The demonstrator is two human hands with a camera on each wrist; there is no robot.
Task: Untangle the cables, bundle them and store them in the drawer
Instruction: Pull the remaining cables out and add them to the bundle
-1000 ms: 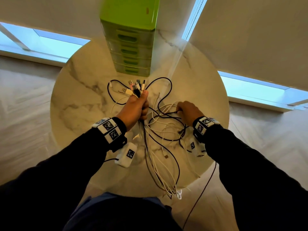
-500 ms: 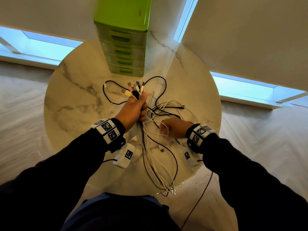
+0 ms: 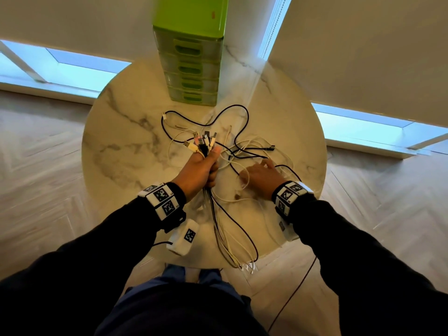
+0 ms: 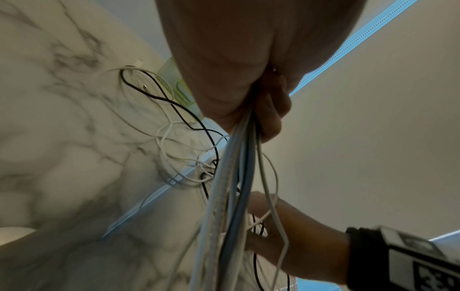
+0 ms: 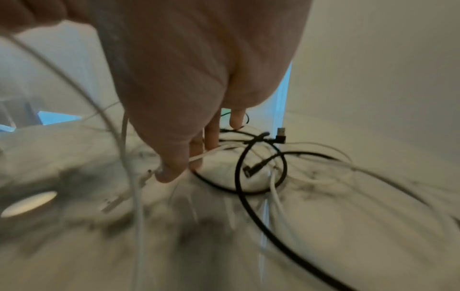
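Observation:
My left hand (image 3: 202,166) is a fist round a bundle of black and white cables (image 4: 231,187). Their plug ends (image 3: 202,143) stick up out of the fist and the long ends hang over the table's near edge (image 3: 242,260). To its right, my right hand (image 3: 260,174) is down on the loose tangle (image 3: 244,151). In the right wrist view, thumb and forefinger pinch a white cable (image 5: 211,153) beside a black loop (image 5: 239,177). The green drawer unit (image 3: 194,69) stands at the table's far side with all its drawers shut.
The cables lie on a round marble table (image 3: 121,154) with wood floor all around. A black cable end with an angled plug (image 3: 271,148) lies right of the tangle. Loose loops spread between the hands and the drawer unit.
My right hand pulled in toward the left fist half a second ago and is now back out to the right on the tangle. The left fist holds the bundle as before.

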